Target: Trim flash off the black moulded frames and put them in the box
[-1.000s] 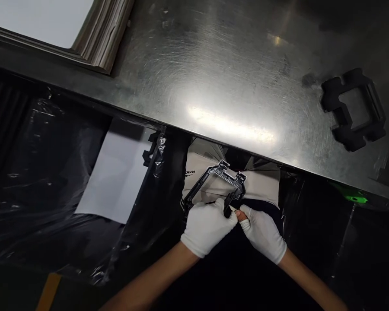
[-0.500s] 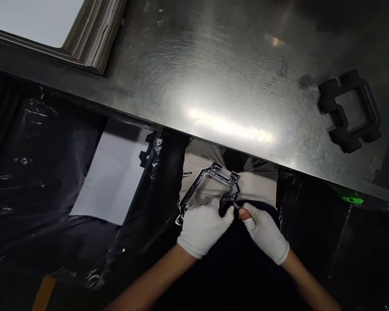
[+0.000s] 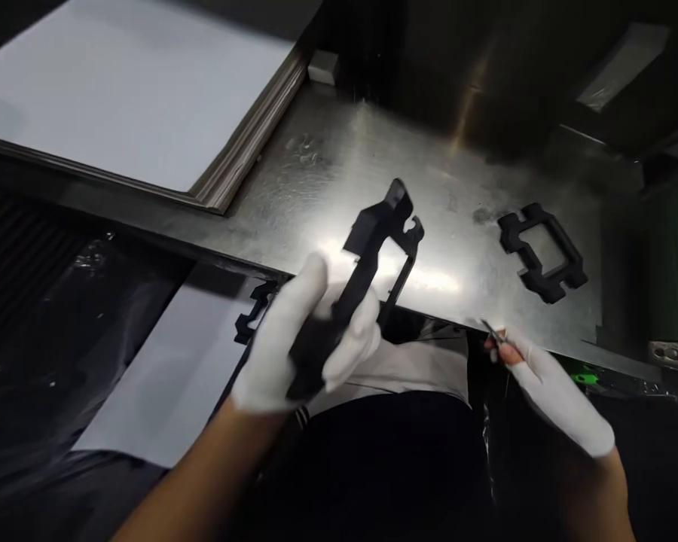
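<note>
My left hand [image 3: 294, 339], in a white glove, grips a black frame-shaped part [image 3: 364, 275] and holds it up, tilted, over the table's near edge. The part has notched corners, a hooked end and an open middle; its lower end is partly hidden by my fingers. My right hand [image 3: 548, 384], gloved with bare fingertips showing, is closed around a small pointed metal tool [image 3: 490, 330] whose tip points up and left. Whether it is a blade or tweezers I cannot make out. A second black frame-shaped part [image 3: 548, 252] lies flat on the metal table beyond my right hand.
The scratched metal table [image 3: 316, 181] carries a thick stack of white sheets [image 3: 135, 90] at the left. Below its edge, a white sheet [image 3: 163, 376] lies on black plastic with another black part [image 3: 254, 310] beside it. A green object [image 3: 584, 379] sits at lower right.
My left hand has raised the frame from my lap and turned it, so its plain black side shows. My right hand has moved away to the right with the pointed tool. The view has shifted.
</note>
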`<act>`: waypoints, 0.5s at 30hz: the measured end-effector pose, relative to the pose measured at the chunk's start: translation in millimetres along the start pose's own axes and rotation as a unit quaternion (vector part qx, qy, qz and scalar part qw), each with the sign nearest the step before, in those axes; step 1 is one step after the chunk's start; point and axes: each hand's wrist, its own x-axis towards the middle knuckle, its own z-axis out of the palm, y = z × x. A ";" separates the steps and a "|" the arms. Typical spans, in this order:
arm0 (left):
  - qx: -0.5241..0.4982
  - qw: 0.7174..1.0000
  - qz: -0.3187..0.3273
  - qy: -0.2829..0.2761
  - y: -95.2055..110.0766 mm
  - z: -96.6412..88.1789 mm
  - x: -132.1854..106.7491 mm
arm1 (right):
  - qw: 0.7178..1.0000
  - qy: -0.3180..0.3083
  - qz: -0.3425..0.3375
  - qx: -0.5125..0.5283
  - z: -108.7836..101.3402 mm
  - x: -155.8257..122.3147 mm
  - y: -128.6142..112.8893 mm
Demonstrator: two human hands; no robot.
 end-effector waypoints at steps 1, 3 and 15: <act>-0.002 1.000 -0.004 -0.022 6.5 1.0 22.2 | 0.998 0.051 0.001 -0.047 -4.3 13.3 -10.6; -0.007 0.999 -0.043 -0.021 11.6 1.7 59.4 | 0.983 0.131 -0.005 -0.132 -4.0 40.4 -28.9; 0.082 0.990 -0.112 0.024 -2.9 14.1 83.3 | 0.913 0.039 -0.151 -0.376 57.4 76.7 -81.8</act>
